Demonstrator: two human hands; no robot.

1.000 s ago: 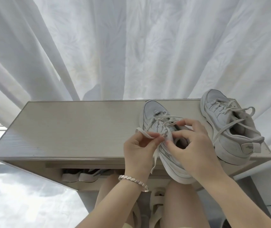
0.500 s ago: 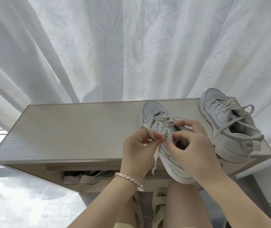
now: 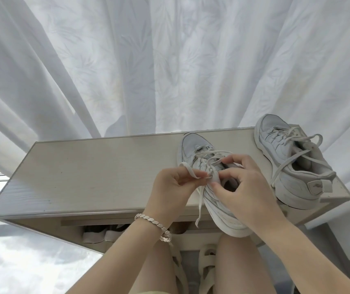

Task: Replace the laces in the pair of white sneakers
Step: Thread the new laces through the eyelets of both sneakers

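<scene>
Two white sneakers stand on a pale wooden cabinet top (image 3: 89, 175). The nearer sneaker (image 3: 193, 145) points away from me, its heel overhanging the front edge. My left hand (image 3: 172, 187) pinches a flat white lace (image 3: 188, 169) at the shoe's left side; one loose end hangs down past the sole. My right hand (image 3: 244, 185) pinches the lace at the top eyelets and covers the shoe's opening. The second sneaker (image 3: 293, 162) sits at the right end, laced, with loose loops.
White curtains (image 3: 170, 60) hang right behind the cabinet. An open shelf under the top holds other shoes (image 3: 99, 234). My bare knees and pale sandals (image 3: 206, 266) are below the front edge. The cabinet's right corner lies just past the second sneaker.
My left hand has drawn the lace slightly up and leftward, forming a loop beside the shoe. My right hand stays at the eyelets. Both sneakers stay put.
</scene>
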